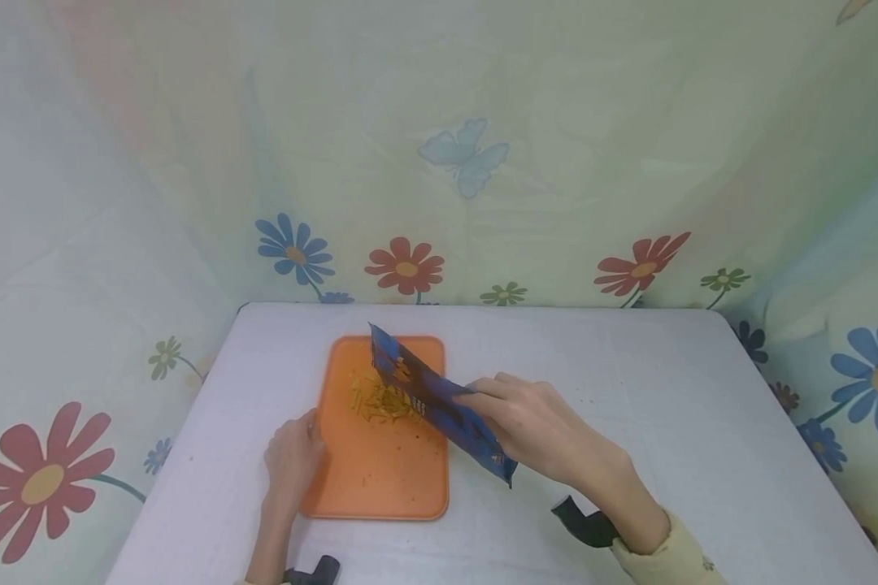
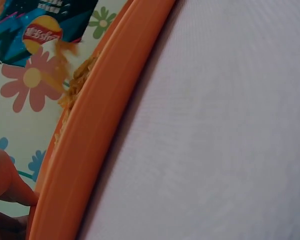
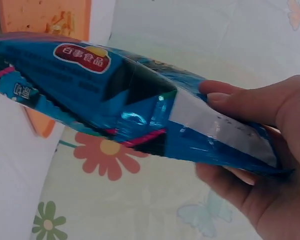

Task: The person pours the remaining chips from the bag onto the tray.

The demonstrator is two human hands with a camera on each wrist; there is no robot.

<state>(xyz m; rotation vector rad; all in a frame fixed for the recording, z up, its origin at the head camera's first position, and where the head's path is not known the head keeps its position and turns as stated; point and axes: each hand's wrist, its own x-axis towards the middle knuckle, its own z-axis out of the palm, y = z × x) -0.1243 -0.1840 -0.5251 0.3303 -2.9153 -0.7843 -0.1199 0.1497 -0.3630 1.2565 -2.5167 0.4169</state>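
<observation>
My right hand (image 1: 537, 418) grips a blue chip bag (image 1: 439, 398) by one end, thumb on one face and fingers on the other. Over an orange tray (image 1: 376, 483) the bag's far end hangs tilted. Yellow, stick-shaped chips (image 1: 380, 400) lie heaped in the tray's far half, and some blurred chips (image 2: 62, 62) fall from the bag in the left wrist view. My left hand (image 1: 291, 457) holds the tray's left rim, its fingers (image 2: 12, 182) bent at the edge. The bag's opening is hidden in the head view.
Under the tray is a white table (image 1: 593, 366). Behind and beside it hangs a cloth backdrop (image 1: 556, 203) printed with flowers and a butterfly. Dark straps (image 1: 585, 524) sit at both wrists. Small crumbs dot the tray's near half.
</observation>
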